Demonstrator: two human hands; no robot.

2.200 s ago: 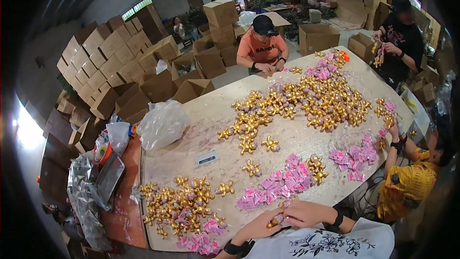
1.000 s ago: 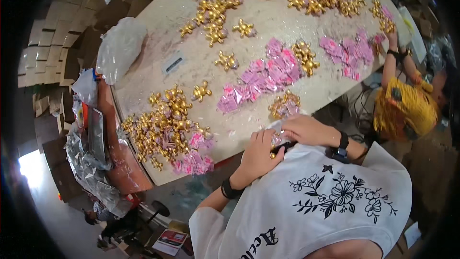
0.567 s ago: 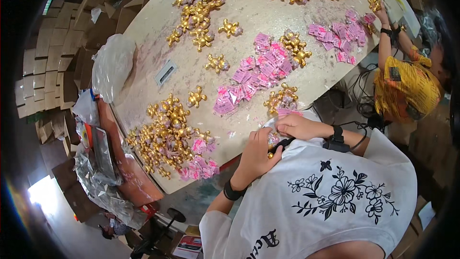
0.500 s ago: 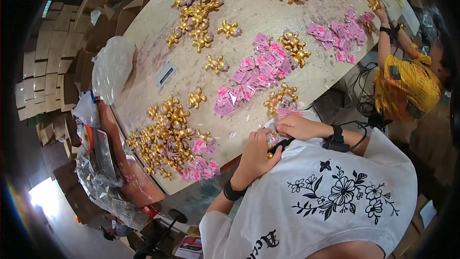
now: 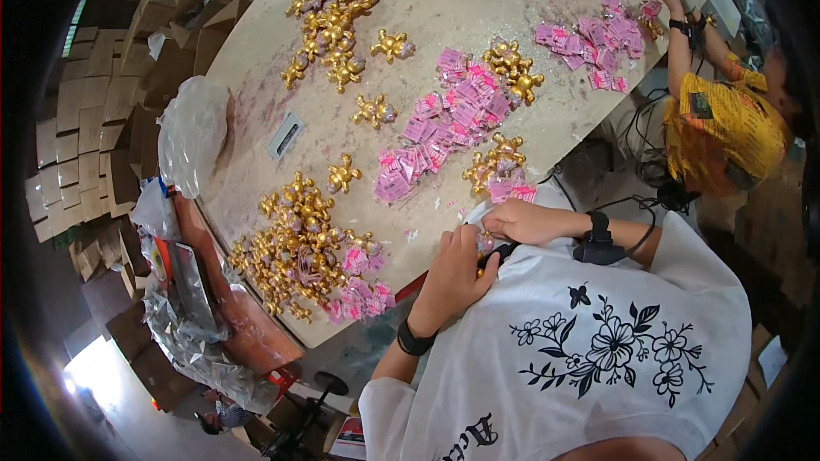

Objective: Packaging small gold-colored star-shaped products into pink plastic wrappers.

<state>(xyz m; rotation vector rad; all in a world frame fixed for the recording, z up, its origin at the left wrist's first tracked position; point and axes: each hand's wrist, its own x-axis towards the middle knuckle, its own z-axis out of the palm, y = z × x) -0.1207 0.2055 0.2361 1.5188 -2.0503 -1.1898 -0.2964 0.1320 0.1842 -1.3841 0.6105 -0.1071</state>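
Observation:
At the table's near edge, close against my shirt, my left hand [image 5: 453, 273] is closed round a small golden bear-shaped figure with a clear, pinkish round part [image 5: 485, 242]; most of it is hidden. My right hand [image 5: 531, 222] bends over the same figure from the other side, fingers curled and tips out of sight. Just beyond lies a small cluster of golden bear figures [image 5: 498, 158] with pink packets [image 5: 512, 192] beside it. A long heap of pink printed packets [image 5: 444, 132] stretches away from there.
A big pile of golden figures [image 5: 295, 243] sits on the table [image 5: 256, 102] at left, and more line the far side. A clear plastic bag [image 5: 195, 132] rests on the left edge. At right, a person in yellow [image 5: 722, 137] reaches over the table. Cartons [image 5: 81, 132] are stacked far left.
The view has shifted slightly, so the table's things appear a little further left and up. Both my hands stay together round the figure. The person at right still reaches over the table.

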